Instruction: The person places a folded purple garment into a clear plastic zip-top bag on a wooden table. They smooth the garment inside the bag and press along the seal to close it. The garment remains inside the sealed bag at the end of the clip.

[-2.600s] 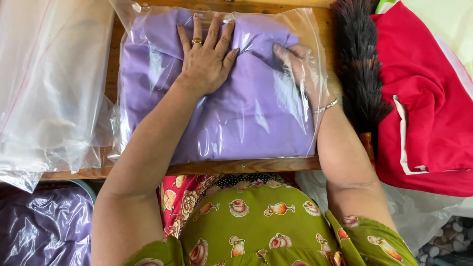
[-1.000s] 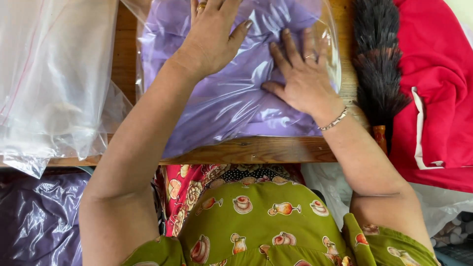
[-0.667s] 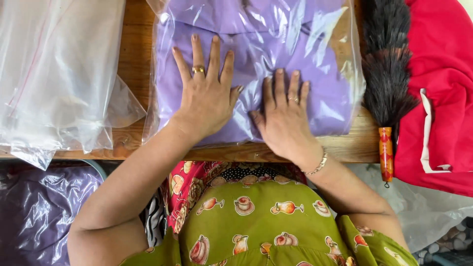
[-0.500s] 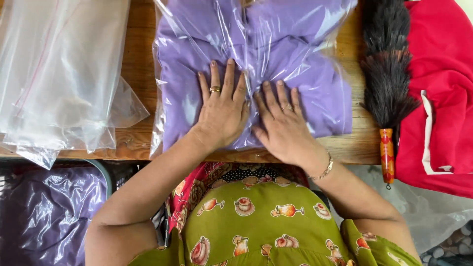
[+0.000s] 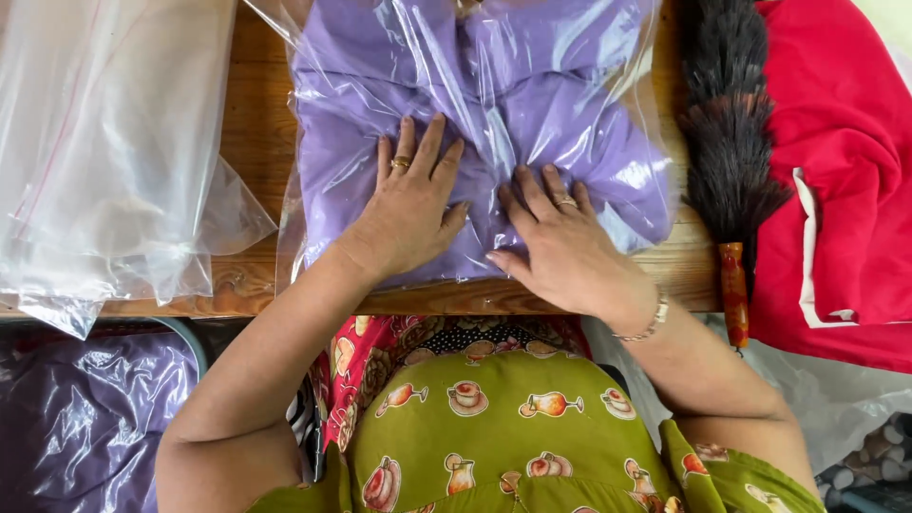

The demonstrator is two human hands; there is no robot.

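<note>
A clear plastic bag (image 5: 475, 133) holding a folded purple garment (image 5: 570, 104) lies on a wooden table (image 5: 255, 123), its near edge reaching almost to the table's front edge. The left hand (image 5: 410, 214) lies flat on the lower middle of the bag, palm down, fingers spread and extended, gripping nothing; a ring shows on one finger. The right hand (image 5: 560, 242) lies just beside it on the bag's lower right part, also flat and open, fingers pointing away from the person, pressing on the plastic without grasping it; it wears a ring, and a bracelet sits at the wrist. The two hands are close together but do not touch. The plastic creases and bunches between and above them. To the left of the bag, a stack of empty clear bags (image 5: 104, 152) rests on the table and hangs over its front edge. To the right of the bag lies a dark feather duster (image 5: 727, 142) with an orange handle, and beyond that a red cloth (image 5: 845, 180). Below the table's front edge, left of the bag, sits shiny purple plastic (image 5: 85, 418).
</note>
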